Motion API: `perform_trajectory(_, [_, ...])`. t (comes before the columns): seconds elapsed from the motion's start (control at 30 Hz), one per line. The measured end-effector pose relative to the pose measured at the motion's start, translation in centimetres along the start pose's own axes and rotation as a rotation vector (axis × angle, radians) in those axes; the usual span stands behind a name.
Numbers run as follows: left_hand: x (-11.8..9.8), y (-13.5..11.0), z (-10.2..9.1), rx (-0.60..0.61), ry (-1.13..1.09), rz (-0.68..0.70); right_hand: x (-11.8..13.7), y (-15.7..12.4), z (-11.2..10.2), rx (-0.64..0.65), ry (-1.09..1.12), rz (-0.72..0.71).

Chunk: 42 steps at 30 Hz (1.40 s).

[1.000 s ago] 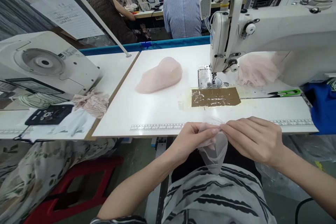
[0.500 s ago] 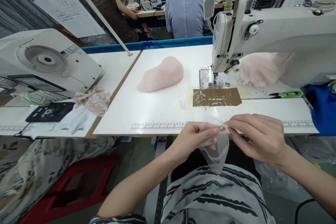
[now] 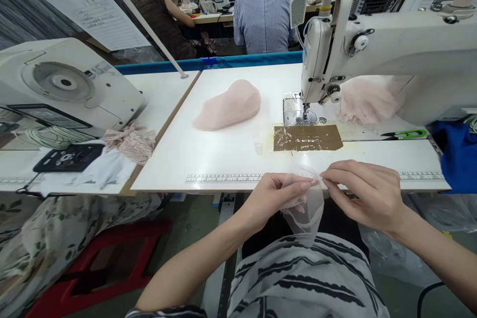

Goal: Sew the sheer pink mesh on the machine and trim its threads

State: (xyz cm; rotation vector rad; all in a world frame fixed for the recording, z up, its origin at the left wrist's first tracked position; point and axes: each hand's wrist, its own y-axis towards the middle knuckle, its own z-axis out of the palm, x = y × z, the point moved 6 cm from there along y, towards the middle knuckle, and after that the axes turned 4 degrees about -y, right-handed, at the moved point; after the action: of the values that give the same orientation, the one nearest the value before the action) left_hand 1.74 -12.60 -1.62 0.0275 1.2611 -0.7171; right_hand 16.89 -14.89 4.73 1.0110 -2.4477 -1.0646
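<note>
A piece of sheer pale fabric (image 3: 307, 213) hangs between my hands at the front edge of the table, its lower part falling toward my lap. My left hand (image 3: 278, 194) pinches it between thumb and fingers. With the fingertips pressed together, my right hand (image 3: 367, 191) grips the same fabric's edge, close to the left fingertips. Beyond the hands stands the white sewing machine (image 3: 316, 59), its presser foot over the metal needle plate (image 3: 294, 112). On the tabletop to the left lies a flat stack of pale pink fabric (image 3: 231, 106).
Crumpled pink fabric (image 3: 367, 102) sits under the machine arm. Green thread snips (image 3: 408, 134) lie at the right, near blue cloth (image 3: 456, 159). Brown tape (image 3: 307, 138) covers the table before the needle plate. A second machine (image 3: 67, 84) stands left; people sit beyond the table (image 3: 167, 159).
Both hands stay almost in place, still pinching the sheer fabric, which shifts very slightly. The camera view moves a little.
</note>
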Motion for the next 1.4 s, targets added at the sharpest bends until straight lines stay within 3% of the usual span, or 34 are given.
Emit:
perform_trajectory(0.4, [-0.1, 0.1, 0.5, 0.042, -0.035, 0.016, 2.1, -0.4, -0.1, 0.001, -0.239, -0.288])
perform_trajectory(0.67, [0.1, 0.1, 0.5, 0.033, -0.038, 0.006, -0.4, 0.2, 0.4, 0.048, 0.1, 0.111])
perform_trajectory(1.13, [0.0, 0.3, 0.5, 0.044, -0.055, 0.011, 1.4, -0.1, -0.1, 0.006, -0.135, -0.147])
perform_trajectory(1.4, [0.0, 0.1, 0.5, 0.049, -0.035, 0.02, 0.3, 0.2, -0.2, 0.013, -0.013, 0.007])
